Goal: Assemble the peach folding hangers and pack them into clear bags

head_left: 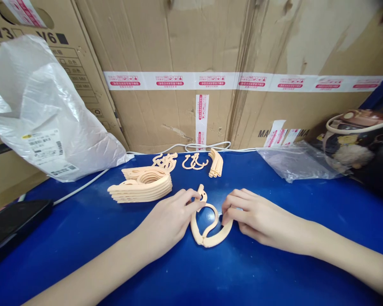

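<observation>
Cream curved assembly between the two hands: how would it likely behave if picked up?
The cream assembly looks fairly stiff, since its curves show no sagging. It may flex or pivot at the lower joint, where a seam is visible. Its slim, open outline suggests it is probably light, though the material cannot be confirmed.

Beige folding hanger [216, 217]: two arms bent into a U, curved hook between them, joint toward wearer, lying on blue tabletop [191, 276].
</observation>
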`<state>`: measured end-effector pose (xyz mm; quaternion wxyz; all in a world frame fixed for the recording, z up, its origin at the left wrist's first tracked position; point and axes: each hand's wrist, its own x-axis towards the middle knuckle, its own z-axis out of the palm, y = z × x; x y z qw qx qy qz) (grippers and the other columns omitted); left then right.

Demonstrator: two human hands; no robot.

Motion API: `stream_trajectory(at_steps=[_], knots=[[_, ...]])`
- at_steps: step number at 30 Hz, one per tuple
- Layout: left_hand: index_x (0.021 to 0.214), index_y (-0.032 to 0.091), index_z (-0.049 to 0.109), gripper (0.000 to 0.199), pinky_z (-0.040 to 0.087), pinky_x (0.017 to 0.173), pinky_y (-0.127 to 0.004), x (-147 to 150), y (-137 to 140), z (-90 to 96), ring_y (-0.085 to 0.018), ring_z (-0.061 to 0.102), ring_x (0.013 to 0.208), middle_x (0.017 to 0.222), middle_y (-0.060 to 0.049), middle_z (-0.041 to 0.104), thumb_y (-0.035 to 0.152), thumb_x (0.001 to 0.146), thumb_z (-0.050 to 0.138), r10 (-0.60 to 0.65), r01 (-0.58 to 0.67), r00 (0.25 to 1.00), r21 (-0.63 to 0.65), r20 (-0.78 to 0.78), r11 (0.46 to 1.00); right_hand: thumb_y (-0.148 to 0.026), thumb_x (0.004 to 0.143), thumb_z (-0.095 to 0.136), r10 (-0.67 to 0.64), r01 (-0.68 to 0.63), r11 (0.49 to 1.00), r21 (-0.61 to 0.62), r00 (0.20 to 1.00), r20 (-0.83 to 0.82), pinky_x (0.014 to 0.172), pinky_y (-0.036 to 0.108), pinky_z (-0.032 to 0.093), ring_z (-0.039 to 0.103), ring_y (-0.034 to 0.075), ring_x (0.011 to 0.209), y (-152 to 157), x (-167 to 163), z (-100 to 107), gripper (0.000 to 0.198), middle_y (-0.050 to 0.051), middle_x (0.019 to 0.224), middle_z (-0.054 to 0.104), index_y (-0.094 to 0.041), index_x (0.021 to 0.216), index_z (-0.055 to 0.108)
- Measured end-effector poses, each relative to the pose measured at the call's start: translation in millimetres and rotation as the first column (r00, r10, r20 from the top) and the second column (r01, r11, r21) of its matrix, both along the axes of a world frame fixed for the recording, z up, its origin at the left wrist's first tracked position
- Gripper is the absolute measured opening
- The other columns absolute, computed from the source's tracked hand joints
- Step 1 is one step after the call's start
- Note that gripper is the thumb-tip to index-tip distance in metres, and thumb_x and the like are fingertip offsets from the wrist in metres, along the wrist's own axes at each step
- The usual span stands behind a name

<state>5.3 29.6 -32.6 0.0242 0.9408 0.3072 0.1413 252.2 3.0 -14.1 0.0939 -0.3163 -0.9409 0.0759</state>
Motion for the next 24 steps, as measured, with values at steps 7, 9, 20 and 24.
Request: stream_trajectory(at_steps=[7, 9, 20, 24], knots=[[0.117, 0.022, 0.058, 0.035, 0.052, 0.085, -0.039, 1, 2, -3.4, -0.024, 0.054, 0.104, 0.12, -0.007, 0.057, 0.006, 0.091, 0.042, -0.029, 0.027, 0.999, 0.068, 0.033, 0.997, 0.001, 0.085, 0.042, -0.037, 0.043, 0.994, 0.105, 0.997, -0.06, 0.081, 0.034, 0.043, 0.052, 0.02, 0.094, 9, 6, -11, 0.03, 0.006, 0.105, 0.058, -0.021, 0.098, 0.057], [0.117, 0.021, 0.059, 0.033, 0.052, 0.086, -0.04, 1, 2, -2.2, -0.024, 0.054, 0.105, 0.12, -0.008, 0.057, 0.006, 0.092, 0.042, -0.037, 0.036, 0.999, 0.082, 0.017, 0.996, -0.005, 0.09, 0.042, -0.074, 0.084, 0.985, 0.152, 0.995, -0.069, 0.079, 0.036, 0.044, 0.053, 0.021, 0.093, 10, 7, -13, 0.025, 0.007, 0.103, 0.06, -0.02, 0.104, 0.055], [0.123, 0.022, 0.054, 0.04, 0.05, 0.091, -0.042, -2, 4, -3.9, -0.025, 0.05, 0.115, 0.128, -0.009, 0.051, 0.004, 0.089, 0.042, -0.05, 0.048, 0.998, 0.041, 0.033, 0.998, -0.024, 0.099, 0.039, -0.2, 0.219, 0.963, 0.157, 0.972, -0.127, 0.073, 0.033, 0.045, 0.064, 0.019, 0.081, 6, 3, -7, 0.021, 0.005, 0.096, 0.07, -0.02, 0.102, 0.059], [0.134, 0.024, 0.042, 0.05, 0.046, 0.099, -0.043, -5, 3, -4.1, -0.024, 0.046, 0.123, 0.138, -0.009, 0.044, 0.004, 0.089, 0.042, -0.075, 0.075, 0.996, 0.006, 0.055, 0.997, -0.026, 0.098, 0.042, -0.199, 0.214, 0.973, 0.089, 0.969, -0.149, 0.076, 0.034, 0.045, 0.064, 0.019, 0.085, 4, 2, -6, 0.018, 0.004, 0.098, 0.069, -0.021, 0.103, 0.058]])
